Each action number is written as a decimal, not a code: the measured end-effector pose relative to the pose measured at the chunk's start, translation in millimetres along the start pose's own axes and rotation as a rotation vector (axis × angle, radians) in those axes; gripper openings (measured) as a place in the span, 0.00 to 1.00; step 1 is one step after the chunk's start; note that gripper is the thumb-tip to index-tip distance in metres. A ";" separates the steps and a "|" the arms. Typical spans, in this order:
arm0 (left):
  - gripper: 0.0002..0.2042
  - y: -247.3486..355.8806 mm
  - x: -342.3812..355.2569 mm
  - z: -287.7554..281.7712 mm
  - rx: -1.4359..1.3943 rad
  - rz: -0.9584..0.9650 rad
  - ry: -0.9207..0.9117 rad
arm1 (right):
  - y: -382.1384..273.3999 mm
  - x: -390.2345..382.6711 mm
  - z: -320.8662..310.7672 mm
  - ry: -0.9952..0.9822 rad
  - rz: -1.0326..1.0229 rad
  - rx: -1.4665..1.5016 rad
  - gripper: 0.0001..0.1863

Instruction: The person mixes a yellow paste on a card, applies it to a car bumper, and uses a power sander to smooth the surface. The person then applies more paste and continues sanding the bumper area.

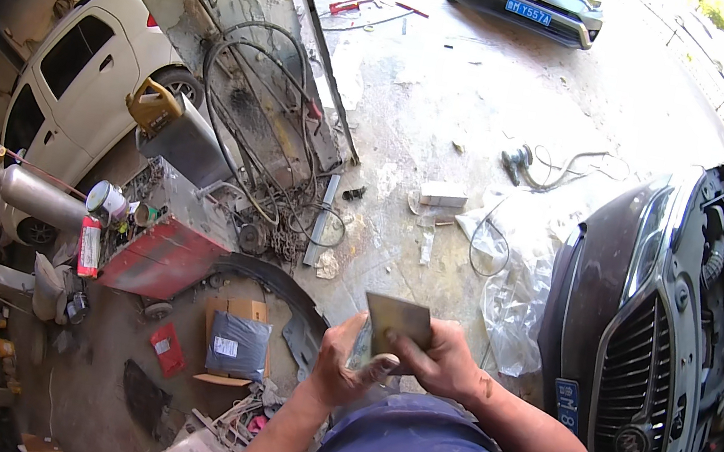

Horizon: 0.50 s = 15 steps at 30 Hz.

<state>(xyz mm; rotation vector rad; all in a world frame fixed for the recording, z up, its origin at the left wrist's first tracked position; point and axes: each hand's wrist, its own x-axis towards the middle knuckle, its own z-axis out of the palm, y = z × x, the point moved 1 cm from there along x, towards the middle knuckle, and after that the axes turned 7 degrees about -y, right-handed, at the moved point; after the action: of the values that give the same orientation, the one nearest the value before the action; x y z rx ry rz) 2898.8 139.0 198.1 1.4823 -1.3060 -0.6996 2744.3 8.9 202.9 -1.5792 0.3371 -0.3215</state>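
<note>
Close in front of my body, both hands are raised and almost touching. My right hand (pixel 446 363) grips a flat, greyish-brown four-sided plate (pixel 398 316), its thumb pressed on the face. My left hand (pixel 339 366) is curled at the plate's left side, thumb pointing toward the right hand. Between its thumb and fingers shows a thin greenish-grey flat piece (pixel 361 352); I cannot tell whether it is separate from the plate. The fingers behind both pieces are hidden.
At my right stands a dark car (pixel 607 277) with its bonnet up. Clear plastic sheeting (pixel 512 299) lies beside it. A red cart (pixel 173 238), a cardboard box (pixel 219 307) and coiled hoses (pixel 239 100) are on the left. A sander-like tool (pixel 516 163) lies farther out with its hose.
</note>
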 end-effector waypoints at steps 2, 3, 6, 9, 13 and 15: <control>0.38 -16.7 24.7 -20.9 -0.063 0.029 0.007 | -12.0 26.9 -10.5 -0.172 -0.021 -0.156 0.08; 0.39 -24.1 36.7 -28.9 -0.097 0.041 0.004 | -13.3 37.5 -14.8 -0.263 -0.007 -0.195 0.08; 0.41 -38.1 64.1 -49.2 -0.203 0.023 0.037 | -3.2 71.8 -9.4 -0.377 -0.054 -0.079 0.08; 0.39 -48.2 82.9 -69.2 -0.179 0.052 0.099 | -6.6 113.7 -26.2 -0.281 -0.027 -0.135 0.10; 0.32 -58.3 108.2 -86.1 0.074 0.052 0.193 | -10.5 185.5 -32.9 0.007 0.134 0.236 0.13; 0.30 -75.4 115.1 -99.0 0.142 0.000 0.173 | 0.9 207.6 -37.5 -0.163 0.131 0.201 0.13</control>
<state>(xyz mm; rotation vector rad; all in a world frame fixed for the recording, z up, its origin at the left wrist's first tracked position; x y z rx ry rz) 3044.1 53.1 182.8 1.6196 -1.2428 -0.4748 2918.9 -109.6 202.7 -1.3688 0.2719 -0.1196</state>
